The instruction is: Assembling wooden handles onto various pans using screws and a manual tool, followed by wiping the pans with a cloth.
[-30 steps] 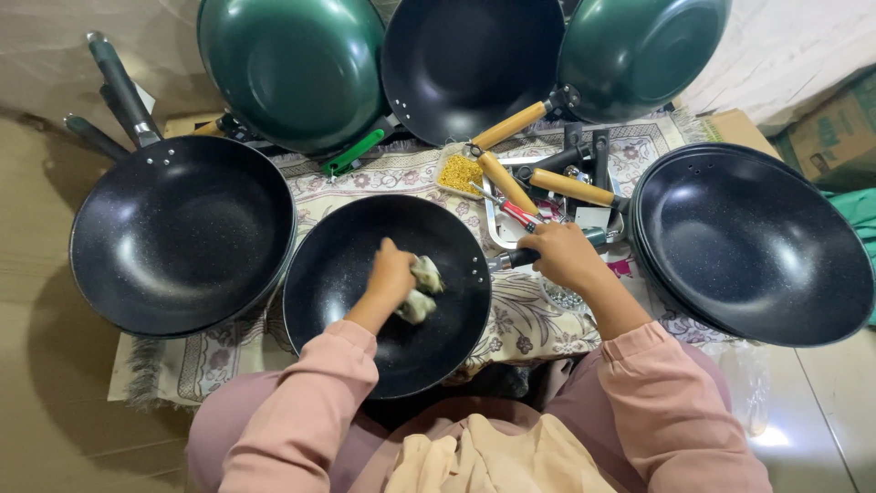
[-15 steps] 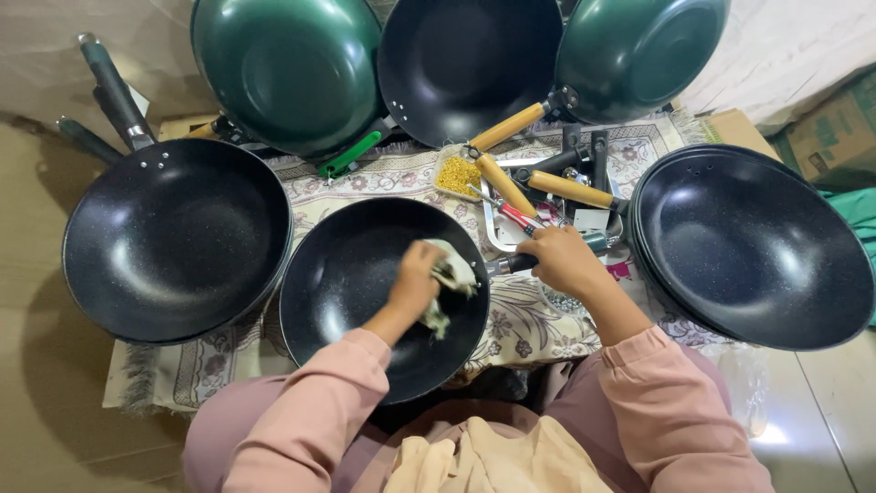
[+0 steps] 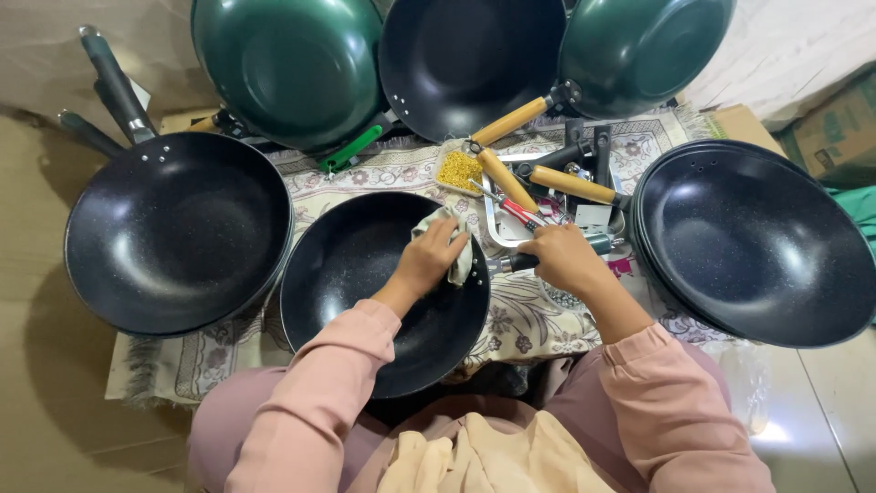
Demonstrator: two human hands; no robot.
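Centrally, on the floral-cloth tabletop [image 3: 383,178], a round black non-stick pan [image 3: 365,301] lies (speckled coating), its handle gripped by the right hand [image 3: 561,258]; the left hand [image 3: 429,260] presses a pale cloth [image 3: 459,251] against its upper inner rim, so wiping seems partway done.

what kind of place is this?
Likely a small cookware assembly or finishing spot on a floor, not a kitchen: many black non-stick pans and green woks, loose wooden handles, a tray of yellow screws, all on a patterned cloth.
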